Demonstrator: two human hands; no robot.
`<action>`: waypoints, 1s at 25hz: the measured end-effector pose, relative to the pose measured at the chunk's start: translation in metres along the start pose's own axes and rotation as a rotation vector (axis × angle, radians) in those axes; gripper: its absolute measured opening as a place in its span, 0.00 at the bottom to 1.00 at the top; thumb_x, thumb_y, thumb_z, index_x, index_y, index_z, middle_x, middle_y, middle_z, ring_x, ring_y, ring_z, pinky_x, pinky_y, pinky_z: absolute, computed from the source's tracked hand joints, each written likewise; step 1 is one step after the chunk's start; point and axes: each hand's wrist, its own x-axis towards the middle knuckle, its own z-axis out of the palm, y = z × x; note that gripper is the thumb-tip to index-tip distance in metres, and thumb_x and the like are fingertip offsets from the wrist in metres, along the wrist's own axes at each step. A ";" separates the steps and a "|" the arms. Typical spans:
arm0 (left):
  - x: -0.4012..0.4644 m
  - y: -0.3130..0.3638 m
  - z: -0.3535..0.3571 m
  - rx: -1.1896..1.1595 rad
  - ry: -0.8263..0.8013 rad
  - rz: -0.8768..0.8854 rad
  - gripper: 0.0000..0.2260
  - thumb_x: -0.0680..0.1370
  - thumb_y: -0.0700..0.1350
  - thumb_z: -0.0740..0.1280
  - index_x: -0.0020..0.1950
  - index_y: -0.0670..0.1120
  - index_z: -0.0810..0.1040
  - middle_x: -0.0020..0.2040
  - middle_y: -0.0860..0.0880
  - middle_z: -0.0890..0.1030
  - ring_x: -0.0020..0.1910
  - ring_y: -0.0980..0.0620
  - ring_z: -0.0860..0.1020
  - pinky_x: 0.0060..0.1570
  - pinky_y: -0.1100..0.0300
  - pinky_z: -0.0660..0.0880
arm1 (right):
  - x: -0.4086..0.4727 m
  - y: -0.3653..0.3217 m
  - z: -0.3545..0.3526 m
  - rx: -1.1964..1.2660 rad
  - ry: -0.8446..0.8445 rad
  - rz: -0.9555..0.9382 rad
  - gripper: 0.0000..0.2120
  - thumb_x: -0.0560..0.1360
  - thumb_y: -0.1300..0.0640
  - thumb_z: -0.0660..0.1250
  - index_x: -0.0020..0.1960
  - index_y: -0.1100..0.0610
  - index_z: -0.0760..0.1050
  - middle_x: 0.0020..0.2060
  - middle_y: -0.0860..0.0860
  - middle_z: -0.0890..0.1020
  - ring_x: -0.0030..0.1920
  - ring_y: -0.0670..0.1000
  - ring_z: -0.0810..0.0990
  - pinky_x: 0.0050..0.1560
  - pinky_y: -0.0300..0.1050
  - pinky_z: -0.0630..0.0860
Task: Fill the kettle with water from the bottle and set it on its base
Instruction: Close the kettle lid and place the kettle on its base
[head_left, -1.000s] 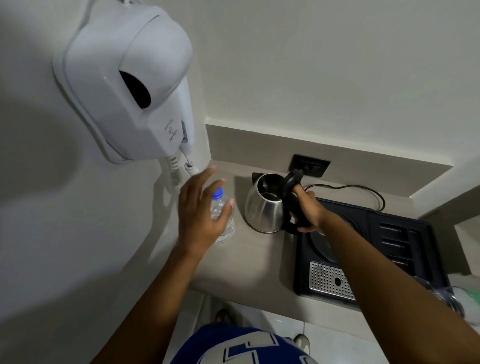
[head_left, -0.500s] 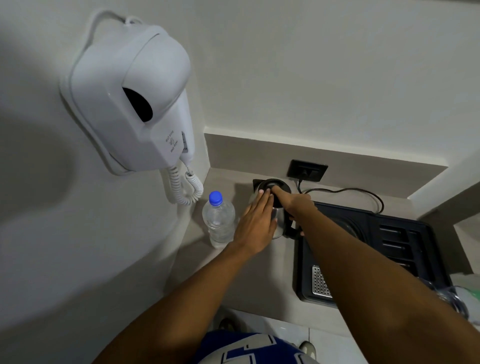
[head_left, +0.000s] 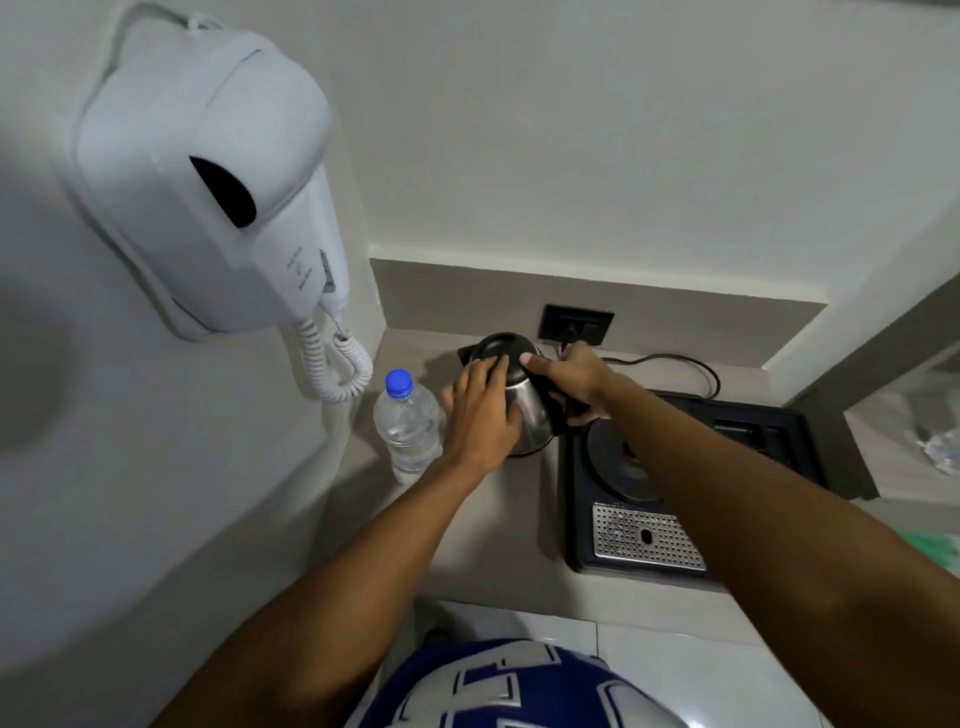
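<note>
I judge the task barely begun: the bottle (head_left: 409, 423) stands upright on the tabletop (head_left: 483, 514) with its blue cap (head_left: 399, 383) on, so no water looks to have been poured, and the kettle (head_left: 519, 400) sits on the tabletop beside its base (head_left: 623, 462), not on it. My left hand (head_left: 480, 415) lies spread and flat against the kettle's steel side, fingertips up at the black lid (head_left: 501, 351), holding nothing shut. My right hand (head_left: 569, 382) is curled around the handle, thumb pressed on the lid's edge. The lid looks closed. Left to do: open it, uncap the bottle, pour, set the kettle on the base. The tabletop is a narrow grey ledge in a corner; the black tray (head_left: 753, 431) holds the base and a metal drip grille (head_left: 647, 538). A wall socket (head_left: 575, 325) sits behind, a white wall-mounted hair dryer (head_left: 208, 182) hangs at left.
</note>
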 end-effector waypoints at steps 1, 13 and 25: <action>0.002 0.006 -0.006 0.004 0.053 0.018 0.25 0.77 0.46 0.67 0.73 0.46 0.68 0.70 0.45 0.72 0.70 0.43 0.66 0.65 0.45 0.60 | -0.005 0.001 -0.012 0.001 0.009 -0.042 0.28 0.73 0.36 0.72 0.57 0.58 0.72 0.50 0.55 0.81 0.44 0.51 0.81 0.37 0.54 0.82; 0.030 0.107 0.028 0.005 -0.242 0.343 0.24 0.80 0.55 0.63 0.75 0.50 0.66 0.79 0.52 0.61 0.78 0.50 0.56 0.70 0.44 0.57 | -0.051 0.110 -0.143 0.056 0.042 -0.121 0.16 0.73 0.33 0.68 0.31 0.40 0.82 0.44 0.53 0.80 0.47 0.59 0.82 0.35 0.58 0.85; 0.009 0.146 0.064 -0.023 -0.114 0.193 0.23 0.77 0.58 0.67 0.70 0.51 0.74 0.72 0.52 0.73 0.72 0.48 0.66 0.68 0.44 0.63 | -0.030 0.154 -0.191 0.020 -0.014 -0.137 0.26 0.74 0.32 0.67 0.55 0.55 0.71 0.46 0.52 0.78 0.45 0.55 0.81 0.36 0.57 0.86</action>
